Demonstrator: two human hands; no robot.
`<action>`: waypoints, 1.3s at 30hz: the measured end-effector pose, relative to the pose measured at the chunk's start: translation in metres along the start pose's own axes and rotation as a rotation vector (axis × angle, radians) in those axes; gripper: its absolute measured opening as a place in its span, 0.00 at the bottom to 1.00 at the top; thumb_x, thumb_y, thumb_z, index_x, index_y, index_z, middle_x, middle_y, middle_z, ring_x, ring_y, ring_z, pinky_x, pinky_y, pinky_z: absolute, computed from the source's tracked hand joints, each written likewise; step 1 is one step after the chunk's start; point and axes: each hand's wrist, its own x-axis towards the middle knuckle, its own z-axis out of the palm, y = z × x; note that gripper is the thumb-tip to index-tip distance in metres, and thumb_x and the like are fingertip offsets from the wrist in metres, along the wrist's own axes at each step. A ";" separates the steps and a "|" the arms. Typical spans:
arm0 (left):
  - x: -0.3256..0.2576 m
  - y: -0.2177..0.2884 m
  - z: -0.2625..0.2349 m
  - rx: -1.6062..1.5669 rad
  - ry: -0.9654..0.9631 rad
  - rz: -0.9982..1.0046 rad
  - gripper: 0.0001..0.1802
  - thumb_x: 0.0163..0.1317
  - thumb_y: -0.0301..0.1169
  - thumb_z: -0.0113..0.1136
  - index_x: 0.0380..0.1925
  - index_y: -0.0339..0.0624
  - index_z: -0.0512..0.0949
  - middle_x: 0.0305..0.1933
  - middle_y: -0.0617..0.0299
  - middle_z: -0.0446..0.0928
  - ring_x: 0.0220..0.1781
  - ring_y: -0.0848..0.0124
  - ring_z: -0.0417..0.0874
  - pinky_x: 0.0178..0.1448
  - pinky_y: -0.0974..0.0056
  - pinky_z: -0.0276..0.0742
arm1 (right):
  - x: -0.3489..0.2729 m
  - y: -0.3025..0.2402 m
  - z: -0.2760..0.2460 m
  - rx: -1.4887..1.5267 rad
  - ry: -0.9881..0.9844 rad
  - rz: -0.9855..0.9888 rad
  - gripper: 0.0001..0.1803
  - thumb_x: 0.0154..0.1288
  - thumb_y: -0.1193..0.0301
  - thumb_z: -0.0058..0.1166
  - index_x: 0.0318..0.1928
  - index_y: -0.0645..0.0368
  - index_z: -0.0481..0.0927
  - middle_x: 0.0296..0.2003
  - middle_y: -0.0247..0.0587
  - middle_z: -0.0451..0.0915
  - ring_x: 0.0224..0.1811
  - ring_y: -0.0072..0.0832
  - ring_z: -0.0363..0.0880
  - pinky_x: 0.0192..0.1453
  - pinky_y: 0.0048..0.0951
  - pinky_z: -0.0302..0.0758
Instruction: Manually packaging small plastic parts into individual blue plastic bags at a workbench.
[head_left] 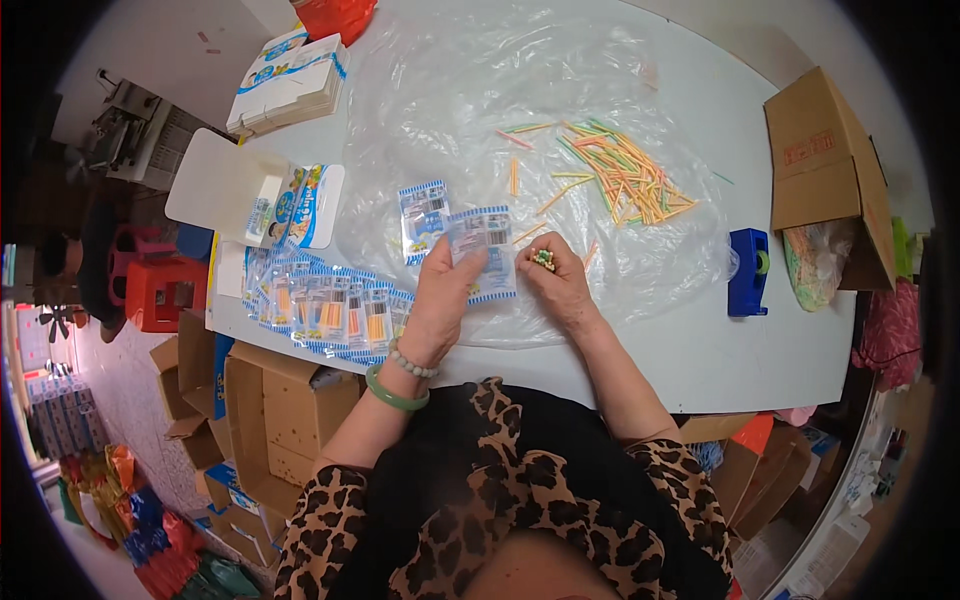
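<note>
My left hand (447, 290) grips a small clear packet (497, 255) with blue striped ends between thumb and fingers. Just to its right, my right hand (562, 284) is closed round a bunch of thin coloured sticks (543, 259), whose ends poke out of the fist. Another flat packet (424, 212) lies beyond my left hand on the clear plastic sheet (440, 110). A loose pile of pink, yellow, orange and green sticks (632, 178) sits farther off to the right, with several strays around it. Packets with sticks inside (330, 312) overlap in a row left of my left wrist.
At the left edge stands an open white and blue carton (300, 207); behind it is a stack of flat cartons (290, 95). On the right are a blue tape dispenser (747, 272) and a cardboard box (825, 150) holding a plastic bag. Brown boxes (285, 420) sit below the near edge.
</note>
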 end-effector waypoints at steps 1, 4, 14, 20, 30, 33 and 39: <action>0.001 0.000 0.000 0.005 0.001 0.000 0.15 0.64 0.23 0.52 0.51 0.37 0.73 0.45 0.64 0.78 0.45 0.79 0.77 0.51 0.70 0.75 | 0.000 -0.002 0.001 0.005 0.000 -0.001 0.06 0.60 0.76 0.54 0.37 0.60 0.73 0.30 0.34 0.77 0.36 0.19 0.74 0.44 0.22 0.70; 0.005 -0.003 -0.001 0.049 -0.065 -0.051 0.16 0.68 0.28 0.49 0.54 0.37 0.71 0.47 0.64 0.78 0.46 0.78 0.77 0.52 0.71 0.74 | -0.001 -0.006 0.002 0.072 0.057 0.019 0.06 0.60 0.76 0.53 0.36 0.60 0.71 0.30 0.35 0.77 0.36 0.20 0.74 0.44 0.22 0.70; 0.024 -0.025 -0.035 0.203 -0.047 0.091 0.07 0.63 0.24 0.56 0.40 0.37 0.80 0.36 0.65 0.80 0.36 0.82 0.77 0.36 0.75 0.72 | -0.002 -0.008 0.003 -0.114 0.018 -0.094 0.08 0.63 0.76 0.50 0.43 0.60 0.71 0.29 0.40 0.78 0.33 0.27 0.77 0.41 0.26 0.72; 0.015 -0.008 -0.011 0.131 0.010 -0.062 0.08 0.59 0.22 0.58 0.39 0.35 0.81 0.35 0.65 0.80 0.34 0.81 0.77 0.37 0.75 0.73 | -0.002 -0.006 -0.001 -0.188 0.013 -0.075 0.04 0.63 0.75 0.51 0.37 0.62 0.73 0.28 0.40 0.77 0.32 0.27 0.77 0.38 0.26 0.72; 0.021 -0.020 -0.028 0.483 -0.095 -0.076 0.12 0.60 0.20 0.55 0.44 0.33 0.79 0.40 0.62 0.81 0.39 0.80 0.79 0.44 0.74 0.76 | -0.002 -0.003 -0.006 -0.183 0.035 -0.140 0.09 0.65 0.72 0.51 0.44 0.62 0.73 0.30 0.40 0.77 0.32 0.25 0.77 0.38 0.24 0.72; 0.015 -0.017 -0.011 0.131 -0.086 -0.052 0.08 0.62 0.22 0.54 0.40 0.32 0.78 0.36 0.66 0.79 0.35 0.83 0.75 0.40 0.75 0.73 | -0.004 -0.006 -0.002 -0.019 0.040 0.054 0.10 0.65 0.72 0.51 0.45 0.61 0.73 0.31 0.37 0.77 0.32 0.22 0.75 0.38 0.22 0.72; 0.017 -0.020 -0.012 0.340 -0.169 0.018 0.07 0.66 0.27 0.51 0.29 0.36 0.75 0.25 0.73 0.69 0.28 0.83 0.69 0.34 0.75 0.69 | 0.002 -0.031 0.000 -0.066 -0.125 0.072 0.08 0.64 0.71 0.52 0.41 0.61 0.74 0.29 0.31 0.73 0.31 0.17 0.69 0.38 0.19 0.68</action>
